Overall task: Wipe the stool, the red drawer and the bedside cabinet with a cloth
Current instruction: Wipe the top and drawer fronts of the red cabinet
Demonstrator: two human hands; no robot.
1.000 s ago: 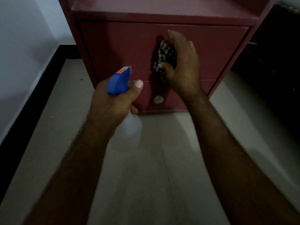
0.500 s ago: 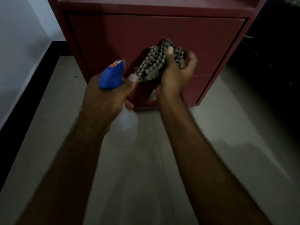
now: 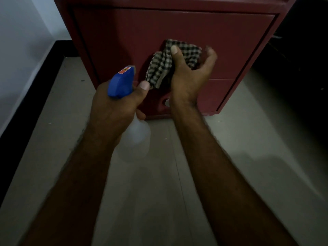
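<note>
The red bedside cabinet point(image 3: 113, 32) stands on the floor in front of me, with a large red drawer front point(image 3: 230, 41) and a lower drawer with a round metal knob point(image 3: 167, 102). My right hand point(image 3: 188, 77) holds a black-and-white checked cloth point(image 3: 163, 64) in front of the upper drawer, thumb pressed on the cloth, palm turned toward me. My left hand point(image 3: 115, 107) grips a spray bottle point(image 3: 122, 82) with a blue trigger head and translucent body, nozzle pointing toward the cloth and drawer. No stool is in view.
A grey tiled floor point(image 3: 159, 183) stretches toward me. A white wall with a black skirting point(image 3: 26, 107) runs along the left. Dark furniture or shadow point(image 3: 301, 68) fills the right side beside the cabinet.
My right hand has come off the drawer front, turned palm toward me and opened the bunched cloth out. The spray bottle has stayed near the cloth.
</note>
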